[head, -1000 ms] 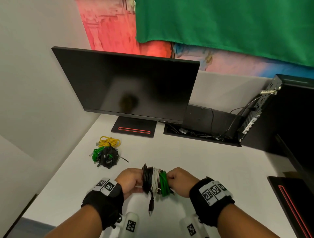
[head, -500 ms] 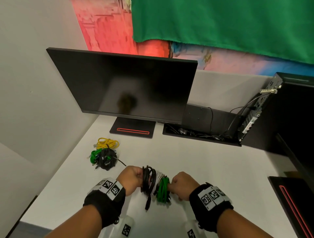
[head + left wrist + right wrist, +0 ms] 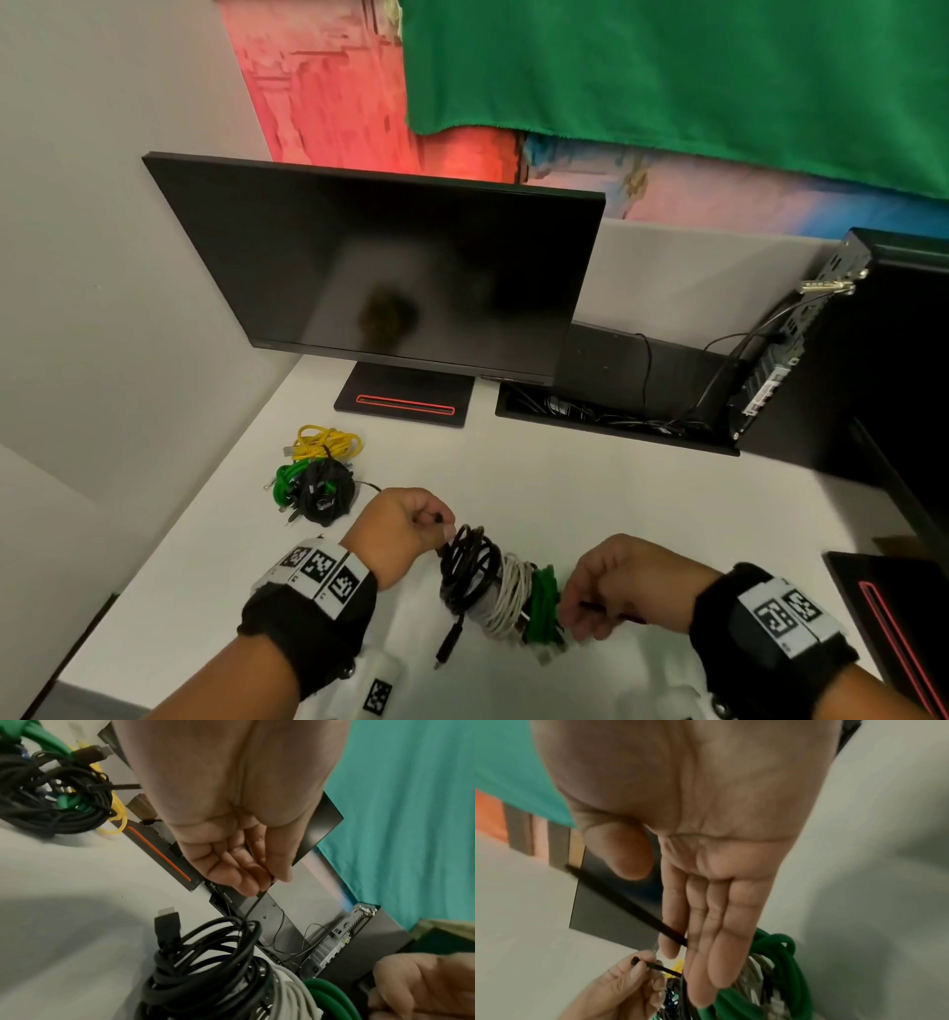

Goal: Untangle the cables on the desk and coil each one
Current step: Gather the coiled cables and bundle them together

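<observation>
Cables, a coiled bundle of black, white and green loops, hang between the two hands just above the white desk, near its front edge. The left hand sits at the black end of the bundle, thumb and fingers pinched together on a thin black tie strand that runs down into the black coils. The right hand is at the green end, its fingers curled around the other end of a thin black strip, which passes between the fingers and sticks out to the side. A black plug dangles from the bundle's underside, close to the desk surface.

Further back on the left of the desk lies a second heap of cables, yellow, green and black, resting apart from the hands. Behind it stands a dark monitor on its base, and a small black computer stands at the right with wires running into a cable tray.
</observation>
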`<control>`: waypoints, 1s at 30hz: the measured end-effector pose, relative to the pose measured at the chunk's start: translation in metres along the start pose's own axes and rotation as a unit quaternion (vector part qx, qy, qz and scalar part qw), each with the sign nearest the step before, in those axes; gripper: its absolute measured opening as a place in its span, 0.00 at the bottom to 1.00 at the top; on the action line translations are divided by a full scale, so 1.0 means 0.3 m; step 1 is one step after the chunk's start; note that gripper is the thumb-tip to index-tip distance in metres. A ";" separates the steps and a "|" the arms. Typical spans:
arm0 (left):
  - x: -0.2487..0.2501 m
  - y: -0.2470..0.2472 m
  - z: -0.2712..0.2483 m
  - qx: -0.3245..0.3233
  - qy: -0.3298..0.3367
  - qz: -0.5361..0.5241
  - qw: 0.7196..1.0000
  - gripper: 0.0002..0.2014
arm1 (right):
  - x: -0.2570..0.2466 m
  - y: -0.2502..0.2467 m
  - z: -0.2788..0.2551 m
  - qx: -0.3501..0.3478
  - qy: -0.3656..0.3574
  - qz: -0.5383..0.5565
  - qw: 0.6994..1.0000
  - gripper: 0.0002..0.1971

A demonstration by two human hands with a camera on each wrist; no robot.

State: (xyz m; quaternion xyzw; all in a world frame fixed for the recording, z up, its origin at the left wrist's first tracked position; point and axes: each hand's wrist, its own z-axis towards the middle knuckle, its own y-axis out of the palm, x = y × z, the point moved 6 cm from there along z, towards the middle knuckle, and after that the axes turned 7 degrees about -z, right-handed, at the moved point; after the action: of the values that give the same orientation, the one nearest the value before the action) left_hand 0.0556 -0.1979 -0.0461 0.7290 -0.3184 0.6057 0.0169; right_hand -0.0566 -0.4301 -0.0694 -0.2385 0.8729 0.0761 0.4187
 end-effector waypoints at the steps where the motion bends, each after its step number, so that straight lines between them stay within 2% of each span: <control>1: -0.006 0.007 0.000 -0.009 -0.002 -0.024 1.000 0.04 | -0.001 0.007 0.002 -0.017 -0.014 0.052 0.998 0.26; 3: -0.014 0.022 -0.001 -0.025 -0.001 -0.066 0.997 0.06 | -0.009 0.018 0.007 -0.040 -0.038 0.140 0.989 0.29; 5: -0.023 0.037 0.023 -0.018 0.001 -0.094 0.995 0.05 | -0.022 0.008 0.028 -0.015 -0.067 0.146 0.987 0.21; 7: -0.028 0.039 0.030 0.005 0.006 -0.108 0.994 0.03 | -0.056 -0.005 0.041 0.092 -0.119 0.029 0.988 0.14; 9: -0.035 0.056 0.042 0.006 0.001 -0.128 0.992 0.05 | -0.106 -0.010 0.058 0.213 -0.159 -0.124 0.956 0.11; 10: -0.037 0.071 0.047 0.002 -0.005 -0.144 0.990 0.06 | -0.133 -0.002 0.067 0.256 -0.176 -0.166 0.936 0.09; 13: -0.042 0.093 0.059 0.015 -0.019 -0.180 0.983 0.08 | -0.190 0.037 0.103 0.325 -0.217 -0.185 0.902 0.06; 17: -0.054 0.095 0.073 0.056 -0.018 -0.164 0.985 0.11 | -0.229 0.076 0.128 0.364 -0.245 -0.189 0.878 0.12; 22: -0.067 0.086 0.092 0.111 -0.010 -0.147 0.983 0.12 | -0.256 0.106 0.142 0.393 -0.262 -0.208 0.857 0.09; 27: -0.084 0.111 0.098 0.135 -0.041 -0.213 0.967 0.16 | -0.269 0.128 0.175 0.383 -0.200 -0.295 0.853 0.23; 30: -0.087 0.119 0.099 0.135 -0.053 -0.230 0.962 0.17 | -0.273 0.125 0.194 0.378 -0.172 -0.318 0.852 0.25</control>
State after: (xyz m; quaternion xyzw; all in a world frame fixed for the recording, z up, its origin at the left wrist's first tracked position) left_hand 0.0625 -0.2271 -0.0902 0.8092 -0.0579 0.5833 0.0401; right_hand 0.0096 -0.3492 -0.0463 -0.3099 0.6249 -0.3575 0.6210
